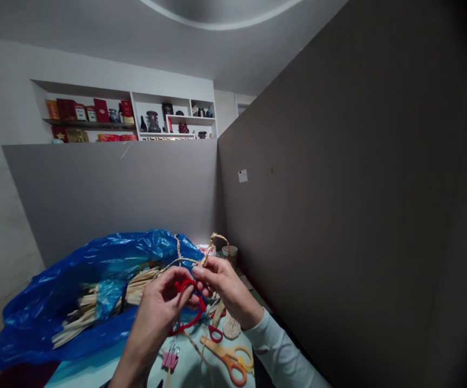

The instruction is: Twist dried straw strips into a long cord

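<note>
Left hand: raised over the table edge, fingers closed, thumb and forefinger pinching the top of the red loop. The loop hangs down from that grip and curves between the two hands.

Right hand: just beside the left, fingertips nearly meeting it. Fingers are drawn together on a straw cord, which rises above the knuckles in a small twisted arch. A thinner strand runs left from the same grip across the bag. The hand appears also to touch the loop's upper end, though the fingers hide the contact. A pale sleeve covers this wrist.

Below the hands, on the light green table:
- pink clip, under the left wrist
- orange scissors, lying flat, blades toward the left
- small woven straw piece, under the right wrist
- a red ring handle, just beside the woven piece

Left of the hands: blue bag, open, with straw strips lying inside it.

Behind the hands: a pale cup in the corner.

Surround: grey partition at back and right. A wall shelf above it holds red boxes and dark vases
</note>
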Demonstrator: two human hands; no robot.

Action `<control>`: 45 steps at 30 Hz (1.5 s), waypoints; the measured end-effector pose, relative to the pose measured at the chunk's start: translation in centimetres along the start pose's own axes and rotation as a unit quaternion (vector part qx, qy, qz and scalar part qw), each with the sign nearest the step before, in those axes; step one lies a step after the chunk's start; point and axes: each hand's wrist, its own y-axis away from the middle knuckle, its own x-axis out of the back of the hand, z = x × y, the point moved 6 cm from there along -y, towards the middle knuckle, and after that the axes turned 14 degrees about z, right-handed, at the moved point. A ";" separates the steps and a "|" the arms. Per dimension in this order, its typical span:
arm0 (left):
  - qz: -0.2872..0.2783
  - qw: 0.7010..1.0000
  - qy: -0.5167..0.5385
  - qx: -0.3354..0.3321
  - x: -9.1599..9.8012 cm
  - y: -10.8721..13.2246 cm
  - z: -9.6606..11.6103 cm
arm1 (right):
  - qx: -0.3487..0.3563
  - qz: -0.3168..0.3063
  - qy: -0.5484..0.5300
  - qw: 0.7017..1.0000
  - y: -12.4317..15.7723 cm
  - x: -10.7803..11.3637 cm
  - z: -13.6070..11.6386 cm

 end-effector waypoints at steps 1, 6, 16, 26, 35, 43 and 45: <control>-0.010 1.000 0.005 0.003 -0.1 0.1 0.1 | 0.004 0.006 -0.003 1.000 0.0 0.0 0.0; -0.035 0.995 0.078 0.047 -1.0 0.8 0.0 | 0.018 0.036 -0.017 0.999 0.1 0.0 0.1; -0.045 0.986 0.134 0.091 -1.5 1.0 -0.4 | 0.012 0.086 -0.042 0.995 -0.1 0.6 0.1; -0.115 0.976 0.147 0.111 -3.1 1.3 -1.2 | 0.036 0.152 -0.075 0.985 -1.1 3.0 -0.4; -0.114 0.979 0.132 0.109 -3.9 0.9 -3.0 | 0.011 0.188 -0.090 0.978 -2.2 3.9 1.6; 0.061 0.989 0.132 0.030 -2.2 0.3 -1.4 | 0.035 0.018 -0.055 0.998 -0.4 0.8 -0.4; 0.093 0.987 0.127 0.011 -1.6 0.3 -1.1 | 0.032 -0.006 -0.062 0.998 -0.2 0.5 -0.8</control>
